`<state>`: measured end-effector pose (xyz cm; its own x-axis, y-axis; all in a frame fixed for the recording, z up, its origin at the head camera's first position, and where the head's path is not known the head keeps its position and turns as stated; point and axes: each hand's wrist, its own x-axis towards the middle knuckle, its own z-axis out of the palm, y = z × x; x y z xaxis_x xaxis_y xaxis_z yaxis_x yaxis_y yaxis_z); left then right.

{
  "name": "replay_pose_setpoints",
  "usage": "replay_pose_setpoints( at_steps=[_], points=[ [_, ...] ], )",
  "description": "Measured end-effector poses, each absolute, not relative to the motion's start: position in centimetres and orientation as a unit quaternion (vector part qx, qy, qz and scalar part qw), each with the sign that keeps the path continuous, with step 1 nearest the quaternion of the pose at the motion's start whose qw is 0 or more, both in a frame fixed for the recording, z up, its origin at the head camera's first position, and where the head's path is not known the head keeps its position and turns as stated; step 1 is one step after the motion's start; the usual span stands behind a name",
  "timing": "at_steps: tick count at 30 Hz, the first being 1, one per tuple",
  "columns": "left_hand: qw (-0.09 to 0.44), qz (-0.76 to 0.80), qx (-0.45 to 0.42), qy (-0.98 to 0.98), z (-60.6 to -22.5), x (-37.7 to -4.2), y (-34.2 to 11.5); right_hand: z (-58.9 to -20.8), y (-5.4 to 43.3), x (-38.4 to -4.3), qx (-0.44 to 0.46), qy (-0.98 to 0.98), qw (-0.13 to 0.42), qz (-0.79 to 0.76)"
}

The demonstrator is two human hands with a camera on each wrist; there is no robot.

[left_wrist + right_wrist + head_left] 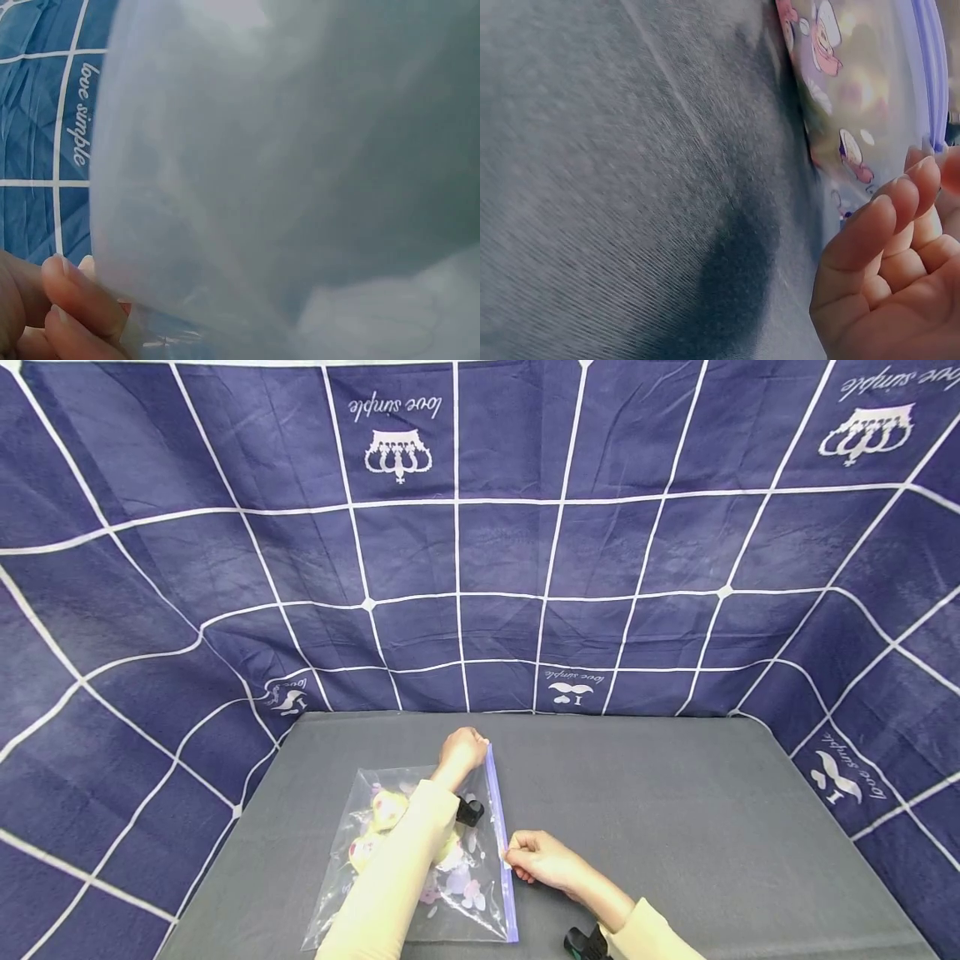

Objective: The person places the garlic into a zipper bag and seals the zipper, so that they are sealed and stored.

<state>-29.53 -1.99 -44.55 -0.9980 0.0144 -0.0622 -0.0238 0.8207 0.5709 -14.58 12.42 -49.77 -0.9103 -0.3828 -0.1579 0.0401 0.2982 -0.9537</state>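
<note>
A clear zip bag (pixel 457 920) with printed pink and purple figures lies on the table, its purple zip strip (pixel 496 802) along the right side. Several yellow, roundish things (pixel 388 810) are inside; their kind is unclear. My left hand (pixel 462 748) reaches across the bag and grips its far corner at the zip's end. In the left wrist view, the bag's cloudy plastic (pixel 262 150) fills most of the picture beside the left fingers (pixel 82 300). Lower down the strip, my right hand (pixel 546 860) pinches the zip edge between thumb and fingers, at a small pale piece.
The bag lies on a grey table (pixel 637 793), left of its middle. A blue cloth (pixel 510 552) with white grid lines hangs behind and at both sides. Black wrist bands (pixel 470 812) are on both arms.
</note>
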Motion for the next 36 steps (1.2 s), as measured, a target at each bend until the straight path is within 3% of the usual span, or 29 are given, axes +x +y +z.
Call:
replay_pose_setpoints(
  at_steps=[7, 19, 30, 36],
  points=[
    [0.04, 0.285, -0.014, 0.958, -45.0, -29.4, -2.1, -50.1, 12.3, -13.1, -0.132, 0.787, 0.172, -0.578],
    [0.046, 0.295, -0.024, 0.954, -45.2, -29.0, -2.3, -50.6, 12.6, -11.6, -0.158, 0.774, 0.211, -0.576],
    [0.026, 0.318, 0.015, 0.948, -45.2, -28.9, -2.8, -50.1, 13.2, -12.3, -0.165, 0.78, 0.237, -0.555],
    [0.046, 0.379, 0.039, 0.923, -44.6, -28.8, -3.1, -50.2, 13.7, -13.5, -0.168, 0.781, 0.262, -0.541]
  ],
)
